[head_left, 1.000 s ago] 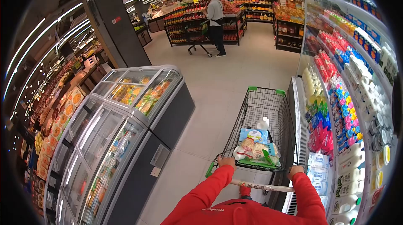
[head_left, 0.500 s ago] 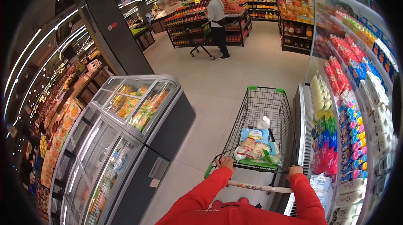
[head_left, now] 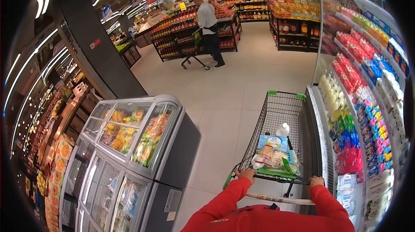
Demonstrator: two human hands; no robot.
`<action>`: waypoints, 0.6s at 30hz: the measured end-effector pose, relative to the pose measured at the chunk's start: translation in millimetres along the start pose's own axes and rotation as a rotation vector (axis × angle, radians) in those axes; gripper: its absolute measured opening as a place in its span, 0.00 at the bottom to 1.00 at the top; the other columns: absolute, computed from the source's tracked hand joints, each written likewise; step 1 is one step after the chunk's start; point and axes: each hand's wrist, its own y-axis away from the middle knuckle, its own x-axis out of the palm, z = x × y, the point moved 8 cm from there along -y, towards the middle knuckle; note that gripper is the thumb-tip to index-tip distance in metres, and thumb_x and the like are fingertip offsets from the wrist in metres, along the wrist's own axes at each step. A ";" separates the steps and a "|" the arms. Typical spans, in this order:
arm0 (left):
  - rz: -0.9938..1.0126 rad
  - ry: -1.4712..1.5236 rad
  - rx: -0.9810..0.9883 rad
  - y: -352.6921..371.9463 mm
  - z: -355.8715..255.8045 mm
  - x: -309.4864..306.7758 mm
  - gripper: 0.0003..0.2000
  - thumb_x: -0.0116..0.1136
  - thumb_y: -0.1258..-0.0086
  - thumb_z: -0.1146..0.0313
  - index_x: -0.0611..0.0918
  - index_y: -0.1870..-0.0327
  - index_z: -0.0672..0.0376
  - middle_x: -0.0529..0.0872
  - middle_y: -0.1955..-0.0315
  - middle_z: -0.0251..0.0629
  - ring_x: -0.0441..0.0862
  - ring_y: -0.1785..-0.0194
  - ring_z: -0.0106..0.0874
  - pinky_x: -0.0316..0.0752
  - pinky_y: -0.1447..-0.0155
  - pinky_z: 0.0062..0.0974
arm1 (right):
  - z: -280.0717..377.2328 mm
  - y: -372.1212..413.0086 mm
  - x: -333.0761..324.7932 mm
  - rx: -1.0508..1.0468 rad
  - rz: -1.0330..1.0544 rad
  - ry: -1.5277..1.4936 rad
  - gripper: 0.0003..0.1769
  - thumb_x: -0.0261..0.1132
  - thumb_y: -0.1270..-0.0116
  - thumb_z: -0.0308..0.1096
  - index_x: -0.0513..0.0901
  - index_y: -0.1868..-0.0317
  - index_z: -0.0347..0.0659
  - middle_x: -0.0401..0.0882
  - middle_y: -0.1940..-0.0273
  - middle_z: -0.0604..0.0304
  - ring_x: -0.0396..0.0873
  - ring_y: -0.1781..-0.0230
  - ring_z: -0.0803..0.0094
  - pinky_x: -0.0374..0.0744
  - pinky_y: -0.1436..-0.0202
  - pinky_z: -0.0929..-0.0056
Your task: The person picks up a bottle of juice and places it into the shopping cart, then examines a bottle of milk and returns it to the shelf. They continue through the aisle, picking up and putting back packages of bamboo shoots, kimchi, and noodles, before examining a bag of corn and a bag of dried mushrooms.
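Observation:
My left hand (head_left: 245, 174) is closed round the near left corner of a black wire shopping cart (head_left: 282, 110) with green corner pieces. At the cart's near right corner, my right hand (head_left: 316, 182) is closed on the frame. The printed push bar (head_left: 276, 198) runs between my red sleeves, below both hands. Toward the near end of the basket lie a white bottle (head_left: 282, 130), a blue package (head_left: 273, 142) and clear bags of pale food (head_left: 276, 157) whose contents I cannot make out. A second white bottle (head_left: 259, 161) lies partly hidden beside the bags.
A glass-topped freezer (head_left: 129, 145) stands on the left, a dark pillar (head_left: 93, 37) behind it. A refrigerated dairy shelf (head_left: 350, 124) runs close along the cart's right side. Ahead, a person (head_left: 209, 26) stands with another cart (head_left: 194, 57) by bottle shelves (head_left: 173, 39); tiled floor (head_left: 220, 98) lies between.
The freezer and the bottle shelves appear larger and nearer. In the picture, my cart and both hands sit farther right, and the person ahead farther left. Both hands keep their grip.

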 end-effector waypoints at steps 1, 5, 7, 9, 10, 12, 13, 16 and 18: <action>0.011 -0.011 0.028 -8.3 12.1 -8.6 0.17 0.58 0.46 0.71 0.80 0.55 0.39 0.80 0.50 0.22 0.68 0.39 0.30 0.37 0.35 0.67 | 13.1 -1.2 3.4 0.018 -0.012 -0.005 0.17 0.61 0.46 0.47 0.87 0.61 0.49 0.82 0.57 0.60 0.80 0.52 0.64 0.72 0.43 0.66; 0.054 -0.049 0.132 -34.7 49.3 -30.6 0.18 0.58 0.47 0.71 0.79 0.54 0.39 0.80 0.51 0.22 0.68 0.39 0.30 0.37 0.35 0.68 | 61.8 10.7 5.1 0.127 -0.028 -0.046 0.16 0.61 0.46 0.47 0.87 0.62 0.49 0.82 0.57 0.59 0.80 0.53 0.63 0.72 0.45 0.66; 0.063 -0.059 0.180 -51.7 67.4 -43.1 0.18 0.58 0.47 0.71 0.79 0.54 0.39 0.80 0.51 0.22 0.69 0.40 0.30 0.37 0.35 0.68 | 90.1 16.3 -7.1 0.183 -0.001 -0.061 0.16 0.61 0.46 0.46 0.87 0.62 0.49 0.82 0.58 0.58 0.80 0.53 0.63 0.72 0.46 0.66; 0.073 -0.063 0.220 -66.9 83.7 -56.5 0.17 0.58 0.47 0.71 0.79 0.55 0.39 0.81 0.53 0.20 0.69 0.40 0.29 0.37 0.35 0.68 | 115.3 15.2 -6.6 0.213 -0.005 -0.078 0.15 0.61 0.46 0.45 0.87 0.63 0.49 0.82 0.59 0.58 0.80 0.54 0.63 0.73 0.47 0.65; 0.076 -0.067 0.246 -76.1 91.1 -61.7 0.17 0.58 0.47 0.71 0.80 0.55 0.39 0.81 0.54 0.20 0.69 0.41 0.29 0.37 0.35 0.68 | 124.8 12.2 -6.2 0.223 -0.008 -0.086 0.15 0.61 0.46 0.45 0.87 0.63 0.49 0.82 0.59 0.58 0.80 0.54 0.63 0.73 0.48 0.65; 0.158 -0.097 0.248 -95.8 105.2 -71.2 0.18 0.59 0.46 0.70 0.80 0.53 0.38 0.79 0.49 0.21 0.68 0.39 0.29 0.34 0.32 0.62 | 145.9 7.6 -8.2 0.251 0.013 -0.099 0.15 0.61 0.46 0.45 0.87 0.64 0.49 0.83 0.60 0.58 0.81 0.54 0.62 0.73 0.49 0.64; 0.169 -0.102 0.255 -103.9 110.3 -78.4 0.18 0.58 0.46 0.70 0.80 0.54 0.38 0.79 0.50 0.21 0.68 0.39 0.29 0.34 0.32 0.62 | 157.7 2.9 -10.2 0.264 0.018 -0.110 0.14 0.61 0.46 0.45 0.87 0.64 0.48 0.83 0.61 0.58 0.81 0.55 0.62 0.73 0.49 0.64; 0.190 -0.116 0.281 -135.7 124.1 -96.4 0.18 0.57 0.47 0.72 0.81 0.55 0.39 0.80 0.51 0.22 0.68 0.39 0.29 0.34 0.32 0.62 | 185.2 -9.0 -21.7 0.304 0.020 -0.154 0.14 0.59 0.45 0.42 0.87 0.65 0.47 0.83 0.61 0.57 0.81 0.55 0.61 0.73 0.49 0.63; 0.202 -0.113 0.302 -158.7 133.7 -101.6 0.18 0.57 0.47 0.72 0.82 0.55 0.39 0.81 0.52 0.23 0.68 0.39 0.29 0.35 0.32 0.62 | 198.1 -22.4 -24.7 0.332 0.036 -0.187 0.14 0.58 0.45 0.40 0.87 0.64 0.46 0.83 0.61 0.56 0.81 0.54 0.61 0.73 0.49 0.63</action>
